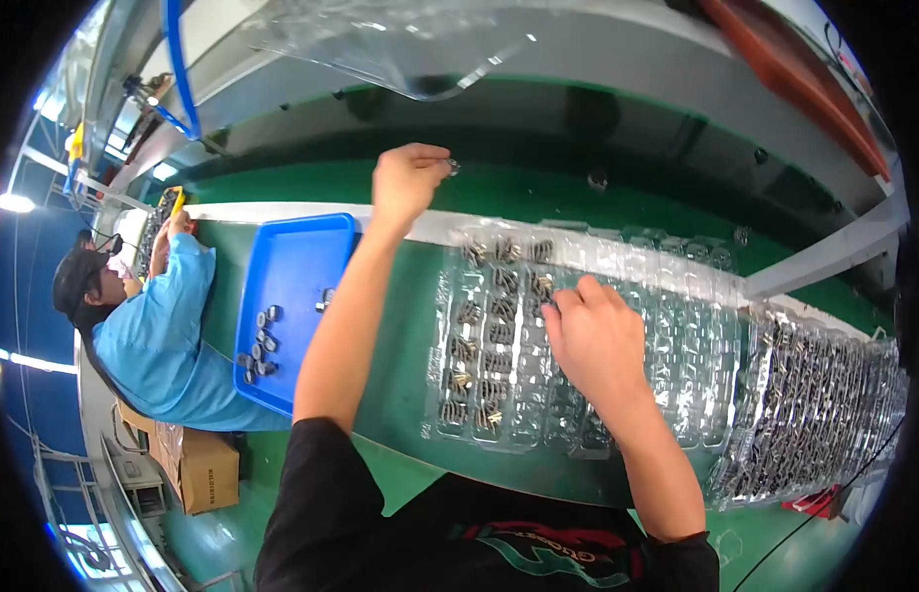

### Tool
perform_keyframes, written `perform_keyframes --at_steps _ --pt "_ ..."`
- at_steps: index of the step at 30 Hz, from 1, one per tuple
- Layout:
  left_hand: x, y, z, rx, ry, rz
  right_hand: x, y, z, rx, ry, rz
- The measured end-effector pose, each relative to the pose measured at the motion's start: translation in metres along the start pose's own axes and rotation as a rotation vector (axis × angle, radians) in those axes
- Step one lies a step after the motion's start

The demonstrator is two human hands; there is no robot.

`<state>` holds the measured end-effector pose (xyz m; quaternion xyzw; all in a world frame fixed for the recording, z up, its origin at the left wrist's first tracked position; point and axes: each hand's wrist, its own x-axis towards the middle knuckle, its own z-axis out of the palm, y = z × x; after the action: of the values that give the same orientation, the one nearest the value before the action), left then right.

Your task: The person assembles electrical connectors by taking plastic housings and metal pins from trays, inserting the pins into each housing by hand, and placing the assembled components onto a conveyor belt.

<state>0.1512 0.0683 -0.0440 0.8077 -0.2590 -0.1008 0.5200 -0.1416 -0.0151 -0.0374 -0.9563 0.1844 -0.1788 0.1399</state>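
My left hand [405,187] is raised beyond the near worktop, over the dark green strip at the back. Its fingertips pinch a small metallic part [454,168], too small to name closely. Over a clear plastic blister tray [529,395] is my right hand [598,340], fingers bent together at a pocket in the third filled column. Whatever its fingertips hold is hidden. Dark, ribbed, coil-like metal parts [501,333] fill the tray's left columns, while pockets farther right look bare.
A blue tray [300,252] with several small dark round parts [262,345] lies left of my left forearm. Filled clear trays [815,405] stand at the right. A co-worker in a blue top [168,321] sits at the left, near a cardboard box [198,469]. A grey post [825,247] slants in at right.
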Motion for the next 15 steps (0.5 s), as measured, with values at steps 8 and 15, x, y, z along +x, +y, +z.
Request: perform_keyframes --at_steps 8,15 --pt "0.040 -0.050 0.029 0.481 0.000 0.126 0.001 -0.012 0.030 -0.095 -0.050 0.078" --pt "-0.070 0.009 -0.074 0.642 0.107 0.178 -0.005 -0.012 0.001 0.263 0.161 0.058"
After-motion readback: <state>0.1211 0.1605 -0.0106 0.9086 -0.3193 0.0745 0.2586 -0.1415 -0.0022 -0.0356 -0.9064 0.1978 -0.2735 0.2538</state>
